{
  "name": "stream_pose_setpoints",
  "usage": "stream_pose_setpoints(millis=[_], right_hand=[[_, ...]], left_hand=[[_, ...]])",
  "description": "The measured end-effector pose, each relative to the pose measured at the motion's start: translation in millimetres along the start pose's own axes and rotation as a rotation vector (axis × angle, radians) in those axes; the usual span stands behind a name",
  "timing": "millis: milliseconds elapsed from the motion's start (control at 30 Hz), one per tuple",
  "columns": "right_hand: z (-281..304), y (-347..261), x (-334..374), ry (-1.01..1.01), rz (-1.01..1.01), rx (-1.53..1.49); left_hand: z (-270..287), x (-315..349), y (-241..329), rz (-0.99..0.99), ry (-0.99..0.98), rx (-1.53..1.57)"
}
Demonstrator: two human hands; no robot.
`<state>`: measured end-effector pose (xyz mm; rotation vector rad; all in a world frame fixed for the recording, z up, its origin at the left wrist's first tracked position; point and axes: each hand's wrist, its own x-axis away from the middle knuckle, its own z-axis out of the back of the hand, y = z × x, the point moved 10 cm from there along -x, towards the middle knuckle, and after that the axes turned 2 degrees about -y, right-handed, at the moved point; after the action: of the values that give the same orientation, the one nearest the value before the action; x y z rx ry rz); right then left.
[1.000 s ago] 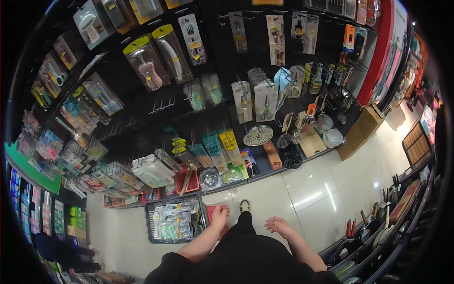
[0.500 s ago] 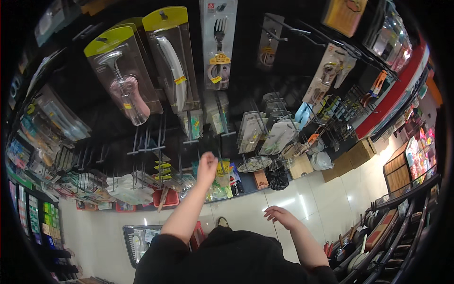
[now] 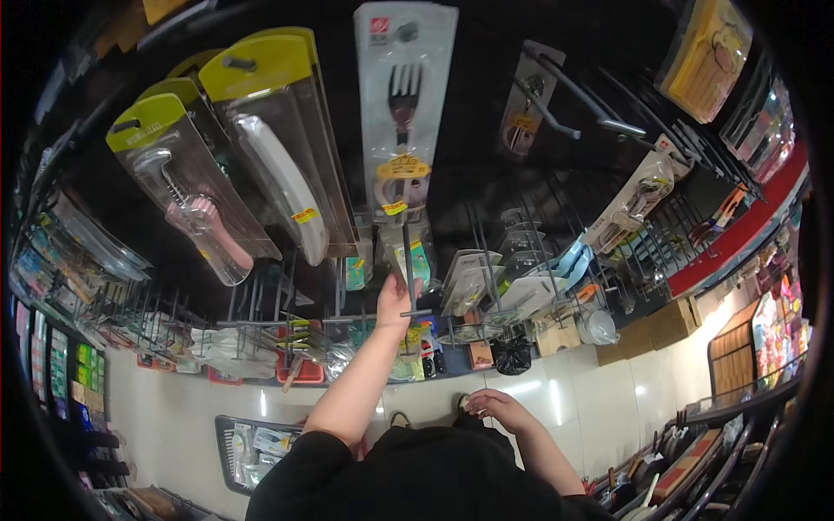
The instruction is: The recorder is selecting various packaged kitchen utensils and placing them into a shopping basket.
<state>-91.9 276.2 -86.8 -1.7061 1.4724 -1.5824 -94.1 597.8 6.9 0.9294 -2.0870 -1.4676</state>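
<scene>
My left hand (image 3: 397, 301) is raised to a peg hook in the middle of the rack. Its thumb and fingers close round the lower end of a small green-and-white packet (image 3: 412, 260) hanging there; the fingertips are partly hidden. A packaged fork (image 3: 403, 104) on a pale card hangs in front, above that hand. Left of it are a long white-handled tool (image 3: 280, 178) and a pink-handled tool (image 3: 208, 227), in clear packs with lime tops. My right hand (image 3: 497, 406) hangs low in front of my body, holding nothing, its fingers loosely bent and apart.
Long metal hooks (image 3: 556, 95) jut from the dark rack, many with hanging packs. On the floor at my left stands a dark basket (image 3: 228, 464) with packaged goods. Cardboard boxes (image 3: 647, 337) sit at the rack's foot on the right. Pans (image 3: 638, 486) fill a rack at lower right.
My left hand has moved up and slightly right to the green-and-white packet. My right hand has come in a little to the left. The rack now appears closer.
</scene>
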Motion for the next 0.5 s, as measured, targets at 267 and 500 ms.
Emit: stream_pose_setpoints(millis=[267,500], right_hand=[[50,-28,-20,-0.222,-0.029,0.093],[71,-44,-43,-0.428,-0.032,0.171]], left_hand=[[-36,77,12,-0.035,0.052,-0.101],[-64,157,25,-0.103,0.201,0.031]])
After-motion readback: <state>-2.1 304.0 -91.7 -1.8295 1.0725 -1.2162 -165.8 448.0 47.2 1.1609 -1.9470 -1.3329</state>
